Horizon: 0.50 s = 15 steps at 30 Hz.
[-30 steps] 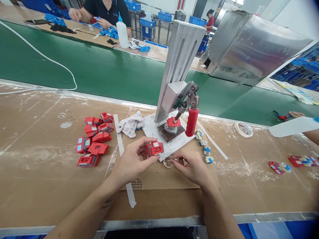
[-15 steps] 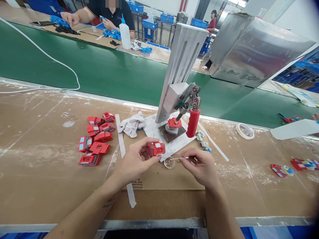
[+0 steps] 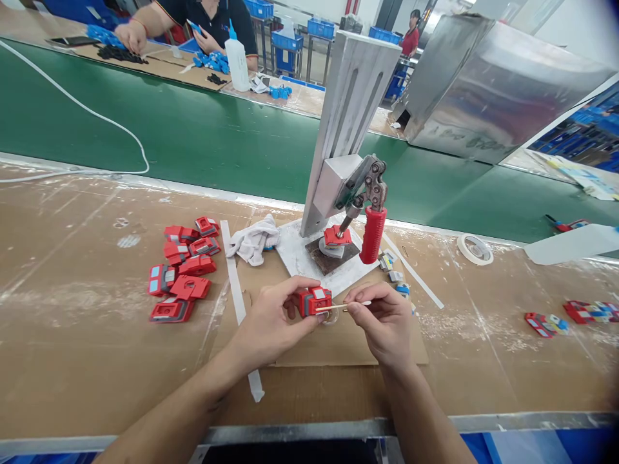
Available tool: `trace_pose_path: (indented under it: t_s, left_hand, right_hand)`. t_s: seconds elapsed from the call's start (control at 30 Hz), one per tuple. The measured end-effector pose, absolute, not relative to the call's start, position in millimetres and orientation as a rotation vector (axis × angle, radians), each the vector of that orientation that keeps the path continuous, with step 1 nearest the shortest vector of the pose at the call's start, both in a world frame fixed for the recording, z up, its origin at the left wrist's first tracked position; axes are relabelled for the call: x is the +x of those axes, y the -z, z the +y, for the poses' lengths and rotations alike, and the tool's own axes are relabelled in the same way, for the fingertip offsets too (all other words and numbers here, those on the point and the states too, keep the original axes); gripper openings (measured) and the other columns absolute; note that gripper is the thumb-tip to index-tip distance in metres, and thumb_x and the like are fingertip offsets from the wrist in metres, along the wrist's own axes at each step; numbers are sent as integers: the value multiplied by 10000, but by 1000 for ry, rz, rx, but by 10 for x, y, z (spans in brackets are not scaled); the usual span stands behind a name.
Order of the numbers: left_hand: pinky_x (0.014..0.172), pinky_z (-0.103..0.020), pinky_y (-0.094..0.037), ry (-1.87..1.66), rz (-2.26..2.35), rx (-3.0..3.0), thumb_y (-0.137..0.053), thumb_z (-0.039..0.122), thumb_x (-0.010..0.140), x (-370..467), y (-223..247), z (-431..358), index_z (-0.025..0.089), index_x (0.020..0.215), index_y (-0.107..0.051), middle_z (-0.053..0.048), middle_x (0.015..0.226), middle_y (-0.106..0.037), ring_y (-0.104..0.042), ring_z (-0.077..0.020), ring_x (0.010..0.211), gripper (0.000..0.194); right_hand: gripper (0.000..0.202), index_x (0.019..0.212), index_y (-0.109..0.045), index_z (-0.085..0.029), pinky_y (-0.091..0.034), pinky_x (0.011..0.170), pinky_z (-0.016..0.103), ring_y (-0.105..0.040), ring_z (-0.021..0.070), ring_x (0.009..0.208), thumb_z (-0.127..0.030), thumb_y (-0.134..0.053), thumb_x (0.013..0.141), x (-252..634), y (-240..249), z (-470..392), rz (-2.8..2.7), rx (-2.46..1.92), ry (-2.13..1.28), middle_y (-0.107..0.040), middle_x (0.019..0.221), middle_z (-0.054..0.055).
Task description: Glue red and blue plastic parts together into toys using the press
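Observation:
Between the thumb and fingers of my left hand [image 3: 275, 316] is a red toy car body [image 3: 315, 300] with grey trim. My right hand [image 3: 384, 322] pinches a thin cotton swab [image 3: 341, 306]; its far tip lies at the near side of the car body, and I cannot tell whether they touch. A small clear dish [image 3: 331, 316] sits just behind my fingers, partly hidden. Beyond the hands stands a toggle clamp press with a red handle [image 3: 373, 235], its plunger down on another red part [image 3: 337, 236].
Several red car bodies [image 3: 191, 287] lie in a pile at left, near a white cloth [image 3: 254, 240]. Small grey and yellow parts [image 3: 395, 276] and a tape roll [image 3: 475, 249] are at right. Across the green belt [image 3: 193, 129] a person handles blue parts.
The swab has moved from the dish up to the car body. My left hand has shifted slightly right and down with the car body, bringing the two hands closer together.

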<state>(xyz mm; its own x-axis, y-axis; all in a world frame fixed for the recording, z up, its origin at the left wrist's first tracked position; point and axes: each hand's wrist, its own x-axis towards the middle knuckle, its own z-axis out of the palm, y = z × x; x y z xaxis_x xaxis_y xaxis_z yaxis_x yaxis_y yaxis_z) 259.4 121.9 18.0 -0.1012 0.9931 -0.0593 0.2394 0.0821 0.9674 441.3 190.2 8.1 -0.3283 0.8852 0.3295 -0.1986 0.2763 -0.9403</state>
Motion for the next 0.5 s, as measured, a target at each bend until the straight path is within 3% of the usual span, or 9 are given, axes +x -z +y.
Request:
trace_pose_path:
  t_s: [0.17,0.33,0.5]
  left_hand:
    - [650,-274,-519,-1100,1473,1261,-748,345,793,2588,-190,1220,179,1094,-687,-41,894,-785,-666,-163,714,348]
    - [644,-281,-513,-1090,1510,1267,-743,339,769,2572,-188,1218,178,1090,-690,-35,870,-779,-648,-162,696,363]
    - [654,-282,-519,-1083,1534,1260,-751,324,754,2553,-173,1214,181,1093,-690,-27,866,-774,-660,-168,715,374]
  right_hand:
    - [123,783,-700,-212,-603,605,237,-716,148,675,-189,-813,827,4399,-93,1895,-1526,-650,-1244,-739,739,18]
    - [131,778,-693,-213,-604,575,236,-715,154,652,-209,-814,829,4411,-103,1899,-1546,-670,-1227,-740,726,23]
    - [140,802,-720,-230,-595,606,186,-725,127,705,-110,-792,810,4440,-76,1918,-1543,-670,-1239,-747,763,5]
